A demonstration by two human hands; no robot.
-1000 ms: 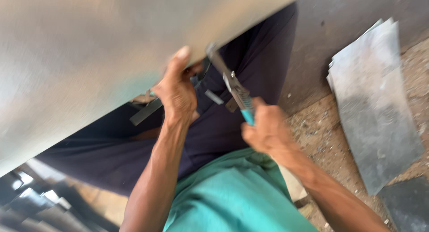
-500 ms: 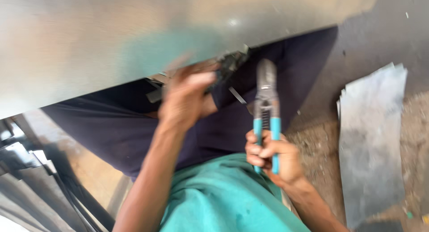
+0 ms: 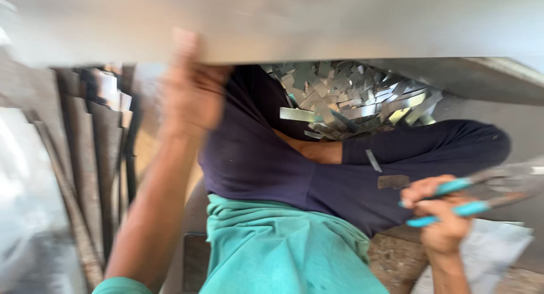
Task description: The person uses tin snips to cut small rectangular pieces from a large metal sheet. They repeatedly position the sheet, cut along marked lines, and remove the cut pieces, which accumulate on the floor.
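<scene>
Clearly the right hand [image 3: 439, 223] is clenched around the blue-handled snips [image 3: 470, 197], held out to the side over the thigh. Blurred, the left hand [image 3: 190, 96] grasps the metal sheet [image 3: 272, 22] by its lower edge. That raw edge could cut the fingers if the sheet slips; sharp metal offcuts [image 3: 351, 98] lie heaped between the legs.

left hand [image 3: 190, 96] grips metal sheet [image 3: 283, 22] edge | right hand [image 3: 439, 214] closed around teal-handled snips [image 3: 464, 197] | offcut pile [image 3: 345, 98] beyond legs
</scene>
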